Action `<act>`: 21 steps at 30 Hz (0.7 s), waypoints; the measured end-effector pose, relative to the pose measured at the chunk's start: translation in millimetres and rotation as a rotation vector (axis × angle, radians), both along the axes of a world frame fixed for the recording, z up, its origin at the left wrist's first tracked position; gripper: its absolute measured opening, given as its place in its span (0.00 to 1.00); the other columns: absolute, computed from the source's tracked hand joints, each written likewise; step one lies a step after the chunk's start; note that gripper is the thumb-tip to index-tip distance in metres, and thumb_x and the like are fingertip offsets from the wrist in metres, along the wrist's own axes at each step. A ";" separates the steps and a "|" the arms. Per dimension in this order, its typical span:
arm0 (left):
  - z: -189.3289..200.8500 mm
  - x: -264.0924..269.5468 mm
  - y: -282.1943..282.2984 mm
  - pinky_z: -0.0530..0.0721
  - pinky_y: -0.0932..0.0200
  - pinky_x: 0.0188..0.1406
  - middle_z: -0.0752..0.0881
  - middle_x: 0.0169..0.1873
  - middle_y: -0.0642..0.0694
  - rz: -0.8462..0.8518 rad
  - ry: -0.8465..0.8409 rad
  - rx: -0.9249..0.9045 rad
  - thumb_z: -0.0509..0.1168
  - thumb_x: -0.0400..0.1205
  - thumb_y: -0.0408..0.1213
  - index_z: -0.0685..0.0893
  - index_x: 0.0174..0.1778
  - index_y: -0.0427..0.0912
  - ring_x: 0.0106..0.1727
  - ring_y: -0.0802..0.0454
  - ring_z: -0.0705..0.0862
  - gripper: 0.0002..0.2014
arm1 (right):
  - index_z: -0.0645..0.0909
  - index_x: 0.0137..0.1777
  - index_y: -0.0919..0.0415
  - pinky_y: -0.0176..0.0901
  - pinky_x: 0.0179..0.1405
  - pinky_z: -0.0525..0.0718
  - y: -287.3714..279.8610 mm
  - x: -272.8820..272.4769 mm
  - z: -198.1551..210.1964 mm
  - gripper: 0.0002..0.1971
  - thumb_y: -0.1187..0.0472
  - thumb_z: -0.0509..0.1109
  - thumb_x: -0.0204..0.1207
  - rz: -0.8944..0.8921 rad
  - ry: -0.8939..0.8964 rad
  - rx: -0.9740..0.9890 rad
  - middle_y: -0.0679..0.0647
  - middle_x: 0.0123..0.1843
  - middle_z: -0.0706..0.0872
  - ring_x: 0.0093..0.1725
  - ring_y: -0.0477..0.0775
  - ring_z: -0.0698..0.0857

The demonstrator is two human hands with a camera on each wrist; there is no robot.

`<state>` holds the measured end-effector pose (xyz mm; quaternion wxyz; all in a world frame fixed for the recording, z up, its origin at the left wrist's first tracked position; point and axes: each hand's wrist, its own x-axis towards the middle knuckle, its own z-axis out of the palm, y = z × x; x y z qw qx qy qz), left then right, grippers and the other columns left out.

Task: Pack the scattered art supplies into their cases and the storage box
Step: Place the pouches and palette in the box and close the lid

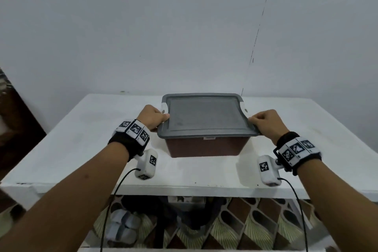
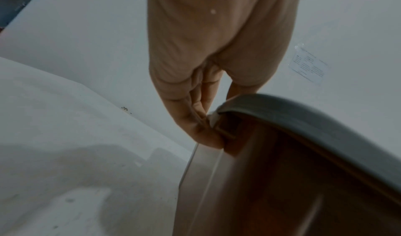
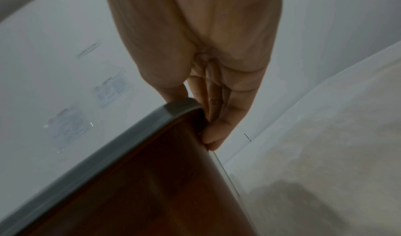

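A brown storage box (image 1: 206,146) with a grey lid (image 1: 204,117) on it stands in the middle of the white table (image 1: 81,149). My left hand (image 1: 155,117) grips the lid's left rim, thumb on top and fingers curled under the edge (image 2: 204,133). My right hand (image 1: 263,121) grips the lid's right rim the same way, fingers tucked under it (image 3: 213,136). The grey lid (image 2: 303,119) covers the box, so its contents are hidden. No loose art supplies show on the table.
White wall behind the table, with papers (image 2: 309,66) taped to it. A dark wooden piece (image 1: 14,120) stands at the far left. Bags and patterned floor (image 1: 235,229) lie below the table's front edge. White latch clips (image 1: 164,108) sit at the lid's sides.
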<state>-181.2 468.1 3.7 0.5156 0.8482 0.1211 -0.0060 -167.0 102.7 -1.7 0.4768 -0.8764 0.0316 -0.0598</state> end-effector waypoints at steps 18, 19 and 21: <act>-8.5 194.3 -20.0 0.74 0.54 0.33 0.69 0.17 0.43 0.067 -0.063 0.182 0.72 0.77 0.37 0.70 0.17 0.40 0.25 0.45 0.71 0.24 | 0.85 0.30 0.70 0.44 0.31 0.81 -15.1 184.4 5.7 0.12 0.65 0.73 0.73 -0.031 0.019 -0.076 0.55 0.24 0.80 0.28 0.54 0.78; -8.3 205.2 -22.3 0.73 0.55 0.33 0.69 0.17 0.43 0.075 -0.064 0.188 0.71 0.77 0.37 0.70 0.17 0.40 0.24 0.45 0.71 0.24 | 0.86 0.31 0.70 0.47 0.33 0.83 -16.4 196.6 6.6 0.11 0.65 0.73 0.73 -0.027 0.019 -0.066 0.56 0.24 0.81 0.29 0.54 0.79; -5.0 222.7 -24.3 0.71 0.58 0.31 0.68 0.15 0.44 0.095 -0.049 0.194 0.71 0.77 0.36 0.69 0.16 0.41 0.23 0.45 0.70 0.25 | 0.85 0.31 0.70 0.47 0.32 0.84 -17.9 214.3 12.4 0.11 0.66 0.74 0.73 -0.015 0.044 -0.045 0.56 0.24 0.82 0.28 0.55 0.80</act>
